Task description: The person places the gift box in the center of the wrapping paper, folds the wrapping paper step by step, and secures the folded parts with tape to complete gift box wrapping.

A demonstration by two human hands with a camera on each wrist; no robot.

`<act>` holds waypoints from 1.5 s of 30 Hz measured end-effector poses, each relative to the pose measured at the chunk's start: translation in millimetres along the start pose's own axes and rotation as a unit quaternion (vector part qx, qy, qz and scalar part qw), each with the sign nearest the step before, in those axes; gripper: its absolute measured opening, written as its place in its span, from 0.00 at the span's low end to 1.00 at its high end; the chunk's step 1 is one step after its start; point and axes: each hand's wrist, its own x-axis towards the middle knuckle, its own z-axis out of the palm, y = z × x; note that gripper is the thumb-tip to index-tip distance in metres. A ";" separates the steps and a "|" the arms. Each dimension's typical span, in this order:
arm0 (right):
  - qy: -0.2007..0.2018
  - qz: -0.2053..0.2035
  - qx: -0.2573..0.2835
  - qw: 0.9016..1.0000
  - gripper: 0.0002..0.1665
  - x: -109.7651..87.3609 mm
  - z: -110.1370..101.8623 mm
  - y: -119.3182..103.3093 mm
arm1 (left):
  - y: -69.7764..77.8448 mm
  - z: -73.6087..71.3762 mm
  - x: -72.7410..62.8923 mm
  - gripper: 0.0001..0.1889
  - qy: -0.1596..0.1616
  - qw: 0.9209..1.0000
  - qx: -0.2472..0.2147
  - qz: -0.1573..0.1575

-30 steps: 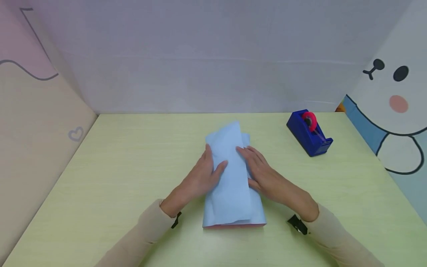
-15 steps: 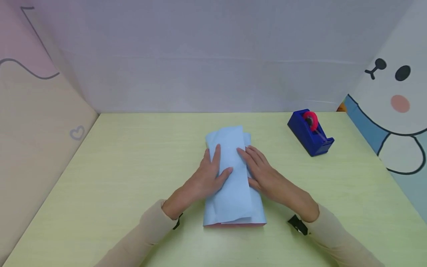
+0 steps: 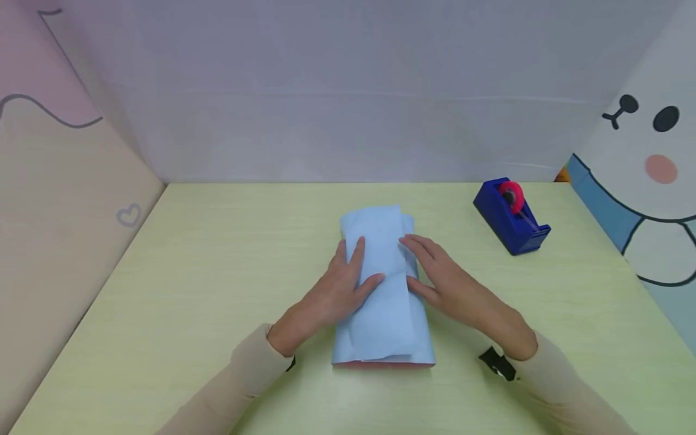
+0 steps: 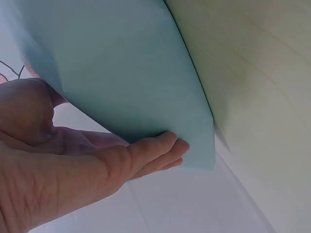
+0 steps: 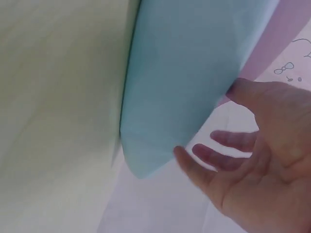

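Light blue paper [image 3: 382, 326] lies folded in overlapping layers into a long, raised bundle on the table, with a red strip showing along its near edge. What is inside is hidden. My left hand [image 3: 338, 294] rests on the bundle's left side, thumb on the top flap and fingers spread. In the left wrist view, its fingers [image 4: 153, 151] lie fairly straight along the blue side wall. My right hand [image 3: 451, 287] is at the right side, its fingertips touching or close to the flap's edge. The right wrist view shows its fingers [image 5: 194, 170] apart and lightly bent beside the paper.
A blue tape dispenser [image 3: 512, 217] with a red-cored roll stands at the table's back right. The pale green table [image 3: 234, 254] is bordered by a plain back wall [image 3: 348, 139] and printed side panels [image 3: 660, 199].
The top flap, whose far corner stuck up, now lies flatter. My left hand has spread its fingers farther over the flap. The right hand has shifted slightly right, off the paper's top.
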 end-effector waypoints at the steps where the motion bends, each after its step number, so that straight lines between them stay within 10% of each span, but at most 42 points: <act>1: 0.009 0.006 0.002 1.000 0.37 0.2 -1.2 0.1 | 0.1 0.3 0.3 0.43 -0.001 1.000 0.000 -0.004; 34: -0.016 0.004 0.101 0.995 0.21 1.5 -7.0 14.0 | 3.2 14.3 -4.5 0.36 0.015 0.998 0.049 0.048; 45: -0.017 0.004 0.103 0.994 0.21 1.7 -7.6 13.5 | 14.0 8.6 -18.3 0.26 0.052 0.969 0.196 0.143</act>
